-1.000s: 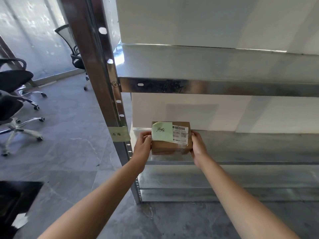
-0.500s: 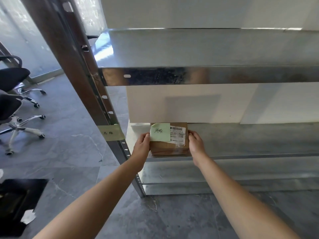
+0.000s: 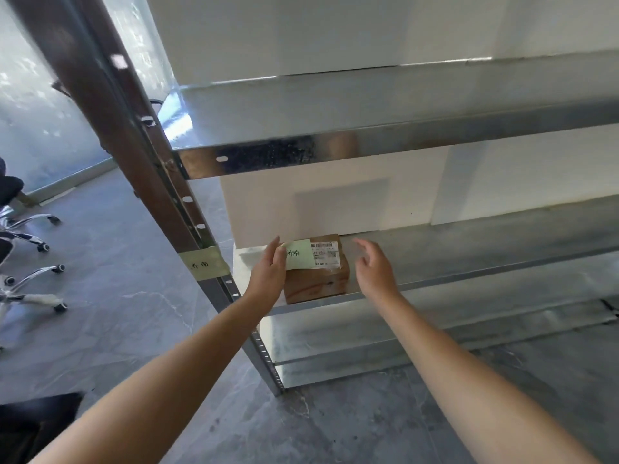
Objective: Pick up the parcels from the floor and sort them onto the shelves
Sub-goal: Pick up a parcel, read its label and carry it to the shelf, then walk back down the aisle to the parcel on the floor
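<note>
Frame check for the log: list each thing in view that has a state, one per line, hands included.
Parcel: resting flat on the lower shelf, near its left front corner.
Green note: stuck on the parcel's top, one edge under the left thumb.
Left hand: open, against the parcel's left side, no closed grip.
Right hand: open, clear of the parcel.
Upper shelf: nothing on the part in view.

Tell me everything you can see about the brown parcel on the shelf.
The cardboard parcel is a small brown box lying flat at the left end of the lower metal shelf. Its top carries a green sticky note with handwriting and a white barcode label. The left hand touches its left side; the right hand is open, clear of it.
</note>
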The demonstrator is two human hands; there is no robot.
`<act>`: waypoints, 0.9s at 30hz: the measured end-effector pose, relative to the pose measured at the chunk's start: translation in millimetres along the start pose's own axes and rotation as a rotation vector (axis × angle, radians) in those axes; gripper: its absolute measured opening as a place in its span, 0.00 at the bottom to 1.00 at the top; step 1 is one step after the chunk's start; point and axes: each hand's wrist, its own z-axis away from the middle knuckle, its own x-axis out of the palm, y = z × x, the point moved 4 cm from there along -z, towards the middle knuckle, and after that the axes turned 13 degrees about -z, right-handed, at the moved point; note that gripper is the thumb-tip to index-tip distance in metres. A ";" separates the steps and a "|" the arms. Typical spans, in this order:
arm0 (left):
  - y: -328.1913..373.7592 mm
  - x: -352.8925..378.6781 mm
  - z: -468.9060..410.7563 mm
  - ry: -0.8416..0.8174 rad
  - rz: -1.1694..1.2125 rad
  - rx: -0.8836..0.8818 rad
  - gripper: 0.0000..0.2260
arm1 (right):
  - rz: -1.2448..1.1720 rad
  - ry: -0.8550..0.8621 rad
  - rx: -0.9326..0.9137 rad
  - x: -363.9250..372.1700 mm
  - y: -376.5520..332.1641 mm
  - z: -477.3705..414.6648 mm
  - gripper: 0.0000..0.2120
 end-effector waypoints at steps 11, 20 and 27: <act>131.7 101.4 80.1 -0.140 -0.409 0.729 0.23 | 0.227 0.280 -0.109 -128.8 -35.0 62.6 0.23; 200.4 217.6 160.9 -0.164 -0.552 1.146 0.27 | 0.660 0.671 0.019 -304.5 -29.2 155.3 0.26; 284.8 315.3 257.7 -0.099 -0.594 1.476 0.30 | 0.887 0.868 0.020 -421.5 -40.6 236.9 0.29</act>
